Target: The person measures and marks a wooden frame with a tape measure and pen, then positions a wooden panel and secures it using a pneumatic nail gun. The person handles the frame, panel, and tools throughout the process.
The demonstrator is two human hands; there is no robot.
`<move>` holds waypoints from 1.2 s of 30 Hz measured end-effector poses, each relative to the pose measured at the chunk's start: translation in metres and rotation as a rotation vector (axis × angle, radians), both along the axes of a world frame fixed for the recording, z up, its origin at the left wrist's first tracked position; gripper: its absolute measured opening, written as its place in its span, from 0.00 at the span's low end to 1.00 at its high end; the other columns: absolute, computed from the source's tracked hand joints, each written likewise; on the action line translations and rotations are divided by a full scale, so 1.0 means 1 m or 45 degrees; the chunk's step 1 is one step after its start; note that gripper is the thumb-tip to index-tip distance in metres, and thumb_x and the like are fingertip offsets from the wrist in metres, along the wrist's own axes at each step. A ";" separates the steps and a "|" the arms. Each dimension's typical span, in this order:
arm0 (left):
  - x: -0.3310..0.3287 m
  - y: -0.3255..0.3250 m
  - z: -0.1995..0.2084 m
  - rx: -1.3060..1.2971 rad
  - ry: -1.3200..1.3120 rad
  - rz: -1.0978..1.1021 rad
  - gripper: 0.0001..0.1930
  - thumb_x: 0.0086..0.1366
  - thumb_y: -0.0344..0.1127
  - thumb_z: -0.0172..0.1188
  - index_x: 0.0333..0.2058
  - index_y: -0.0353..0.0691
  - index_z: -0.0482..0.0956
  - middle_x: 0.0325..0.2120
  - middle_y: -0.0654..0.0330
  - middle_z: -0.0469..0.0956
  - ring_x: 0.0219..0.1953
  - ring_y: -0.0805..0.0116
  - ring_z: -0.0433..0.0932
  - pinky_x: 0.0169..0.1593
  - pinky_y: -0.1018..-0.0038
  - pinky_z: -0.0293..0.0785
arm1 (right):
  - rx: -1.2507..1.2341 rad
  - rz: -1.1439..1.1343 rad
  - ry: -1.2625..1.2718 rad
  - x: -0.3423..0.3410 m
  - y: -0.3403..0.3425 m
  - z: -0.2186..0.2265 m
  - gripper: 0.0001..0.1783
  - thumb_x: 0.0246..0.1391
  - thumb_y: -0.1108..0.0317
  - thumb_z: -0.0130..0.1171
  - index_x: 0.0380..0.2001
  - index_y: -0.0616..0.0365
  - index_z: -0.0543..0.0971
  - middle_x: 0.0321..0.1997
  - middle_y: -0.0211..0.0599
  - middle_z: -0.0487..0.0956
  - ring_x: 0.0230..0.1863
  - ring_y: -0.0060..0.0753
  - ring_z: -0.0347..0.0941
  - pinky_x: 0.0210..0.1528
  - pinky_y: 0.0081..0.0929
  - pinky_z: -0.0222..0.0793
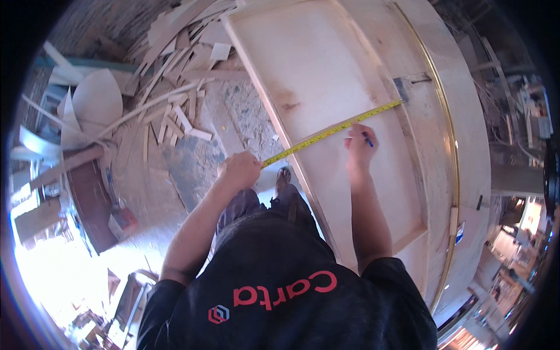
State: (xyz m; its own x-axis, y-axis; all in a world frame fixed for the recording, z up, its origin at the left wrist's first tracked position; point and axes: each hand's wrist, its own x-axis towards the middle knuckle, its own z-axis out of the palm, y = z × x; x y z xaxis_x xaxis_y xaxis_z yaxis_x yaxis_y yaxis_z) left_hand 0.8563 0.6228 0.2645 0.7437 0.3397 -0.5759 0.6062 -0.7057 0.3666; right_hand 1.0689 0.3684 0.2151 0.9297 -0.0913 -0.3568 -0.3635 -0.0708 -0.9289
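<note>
A yellow tape measure (326,133) stretches across a shallow wooden frame with a pale panel inside (309,52). My left hand (240,170) is closed on the tape's near end, just outside the frame's left rail. The tape's far end reaches the frame's right side, beside a dark metal piece (401,88). Over the panel, just below the tape, my right hand (361,143) is closed round a blue pen (367,139). Whether the pen's tip touches the wood cannot be made out.
Wood offcuts (175,119) lie heaped on the floor at the left. A long brass-coloured strip (452,140) runs along the bench right of the frame. A brown board (90,198) and curved pale sheets (96,102) stand far left. My foot (284,175) shows beside the frame.
</note>
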 end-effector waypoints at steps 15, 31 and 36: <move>0.008 0.005 0.006 -0.117 0.206 0.120 0.21 0.69 0.52 0.61 0.42 0.39 0.88 0.44 0.44 0.86 0.51 0.44 0.84 0.56 0.51 0.77 | -0.279 1.682 -0.262 0.038 0.042 0.065 0.08 0.56 0.70 0.66 0.37 0.62 0.86 0.27 0.31 0.82 0.29 0.18 0.74 0.33 0.21 0.70; 0.010 0.005 0.009 -0.150 0.239 0.127 0.21 0.69 0.52 0.61 0.43 0.38 0.88 0.45 0.45 0.86 0.51 0.45 0.84 0.56 0.52 0.77 | -0.279 1.767 -0.337 0.028 0.052 0.033 0.06 0.54 0.70 0.66 0.32 0.62 0.84 0.23 0.28 0.80 0.25 0.16 0.72 0.29 0.21 0.68; 0.010 0.005 0.011 -0.152 0.230 0.116 0.20 0.69 0.52 0.62 0.42 0.40 0.88 0.45 0.46 0.86 0.51 0.46 0.84 0.56 0.52 0.78 | -0.264 1.761 -0.336 0.028 0.052 0.030 0.06 0.54 0.70 0.67 0.32 0.62 0.84 0.23 0.28 0.80 0.26 0.16 0.72 0.29 0.20 0.69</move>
